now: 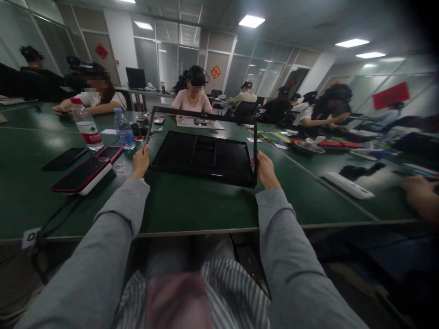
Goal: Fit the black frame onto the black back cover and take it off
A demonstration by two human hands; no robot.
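A thin black rectangular frame, like a screen bezel [206, 113], is held up tilted above the table. My left hand [141, 162] has its fingers wrapped round the left side of the bezel. On the opposite side, my right hand [266, 170] grips the lower right part of it. Through the opening shows a black plastic panel [174, 153] with a raised rectangular part in its middle. It looks to lie on the green table [199, 210]. Whether the bezel's lower edge touches the panel, I cannot tell.
Left of me are a red-capped bottle [88, 128], a blue-capped bottle [124, 130], a dark phone [65, 158] and a red-edged phone [82, 174] on a white block. A white bar-shaped object [348, 185] lies right. Across the table sits a person [192, 98].
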